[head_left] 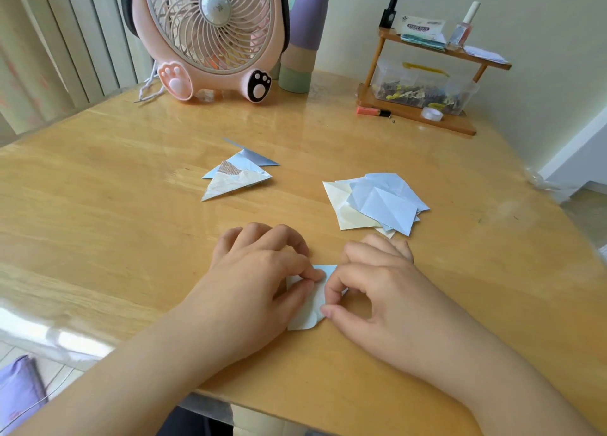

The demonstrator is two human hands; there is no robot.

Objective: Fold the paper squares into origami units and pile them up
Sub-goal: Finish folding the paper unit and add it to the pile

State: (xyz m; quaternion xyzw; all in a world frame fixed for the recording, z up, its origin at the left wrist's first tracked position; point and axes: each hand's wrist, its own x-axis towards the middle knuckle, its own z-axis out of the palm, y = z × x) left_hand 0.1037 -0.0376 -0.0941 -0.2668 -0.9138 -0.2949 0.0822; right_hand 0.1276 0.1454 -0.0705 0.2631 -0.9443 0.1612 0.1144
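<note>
Head view: pale blue paper square [310,299] flat on wooden table [131,205] near front edge, between both hands, partly covered by them. Left hand [259,271] curled, thumb and forefinger pinching paper's upper part. Right hand [371,281] curled — fingertips pinching paper's right edge. Beyond hands: pile of folded triangular units [238,172] behind the left hand, stack of unfolded squares [377,202] just beyond right hand. Far back — pink fan [210,37], small wooden shelf [423,83].

Both hands — left [259,271], right [377,281] — pinching a pale-blue paper [308,310] on the table [115,205].
</note>
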